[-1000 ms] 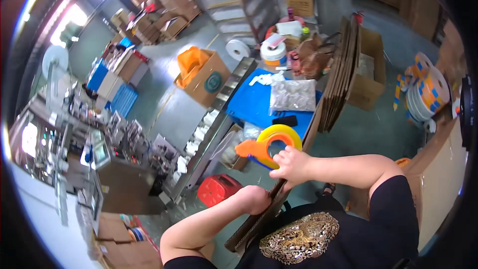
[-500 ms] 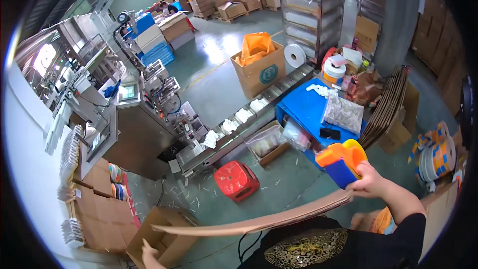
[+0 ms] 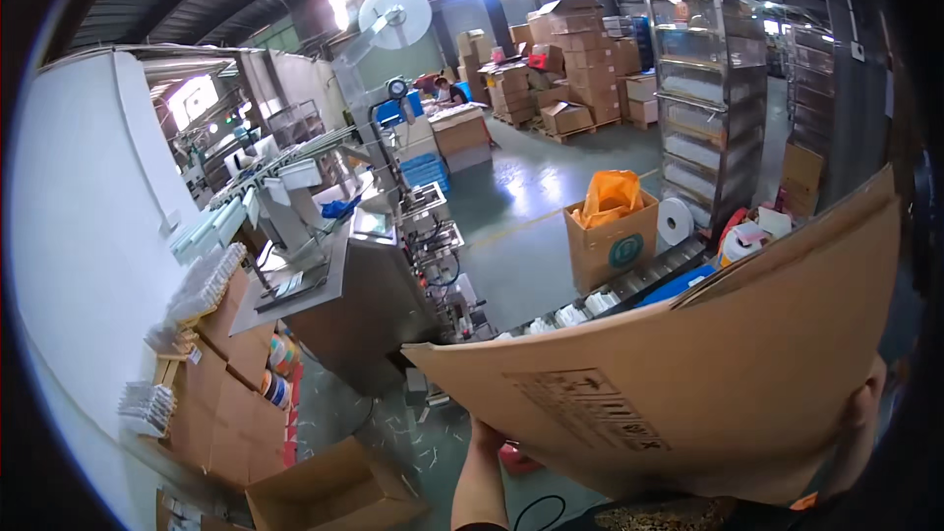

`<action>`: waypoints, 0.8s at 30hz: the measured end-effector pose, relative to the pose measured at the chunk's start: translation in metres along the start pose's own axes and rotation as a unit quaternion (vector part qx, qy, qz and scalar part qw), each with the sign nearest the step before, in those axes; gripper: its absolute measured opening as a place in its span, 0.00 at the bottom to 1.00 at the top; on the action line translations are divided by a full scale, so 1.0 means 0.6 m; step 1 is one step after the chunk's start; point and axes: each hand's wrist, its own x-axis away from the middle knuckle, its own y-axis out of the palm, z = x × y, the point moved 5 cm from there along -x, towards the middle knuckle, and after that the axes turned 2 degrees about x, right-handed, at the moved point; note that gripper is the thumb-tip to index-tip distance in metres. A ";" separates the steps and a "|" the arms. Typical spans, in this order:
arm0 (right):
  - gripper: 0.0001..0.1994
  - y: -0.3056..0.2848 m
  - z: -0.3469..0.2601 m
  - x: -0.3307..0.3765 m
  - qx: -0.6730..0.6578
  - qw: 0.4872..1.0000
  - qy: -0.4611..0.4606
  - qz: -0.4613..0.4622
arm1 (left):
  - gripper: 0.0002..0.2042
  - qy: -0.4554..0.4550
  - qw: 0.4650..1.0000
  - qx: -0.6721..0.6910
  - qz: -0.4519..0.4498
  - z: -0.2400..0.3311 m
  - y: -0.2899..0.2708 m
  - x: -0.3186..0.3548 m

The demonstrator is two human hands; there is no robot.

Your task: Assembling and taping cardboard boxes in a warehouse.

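Note:
A large flattened cardboard box point(image 3: 708, 374) with dark print on its face is raised in front of me and fills the lower right of the view. My left hand point(image 3: 486, 435) grips its lower left edge from below, with the fingers hidden behind the board. At the right edge my right hand point(image 3: 863, 401) holds the board, thumb on the front. A small orange bit point(image 3: 802, 501) shows under the board near that hand; I cannot tell what it is.
A grey packing machine point(image 3: 364, 295) stands at the left centre, with a conveyor of white packs point(image 3: 590, 310) beside it. An open carton with an orange bag point(image 3: 610, 236), a white roll point(image 3: 676, 221), a metal rack point(image 3: 708, 88), an open box point(image 3: 334, 492) and a red stool point(image 3: 516, 457) surround me.
The flat cardboard has swung up from a low, edge-on position to face me. The orange and blue tape dispenser seen at my right hand is out of sight. My view has tilted upward.

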 end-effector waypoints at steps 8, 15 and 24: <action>0.15 0.069 0.046 -0.348 -0.056 0.939 0.112 0.320 | 0.28 0.158 0.968 -0.099 -0.168 0.109 0.232 0.127; 0.21 0.120 -0.131 -0.149 0.020 0.800 0.234 0.552 | 0.09 0.165 0.819 -0.434 -0.337 0.138 0.471 0.172; 0.05 0.546 -0.118 0.102 0.265 0.709 0.552 0.350 | 0.20 0.245 0.539 -0.674 -0.442 -0.103 0.518 0.163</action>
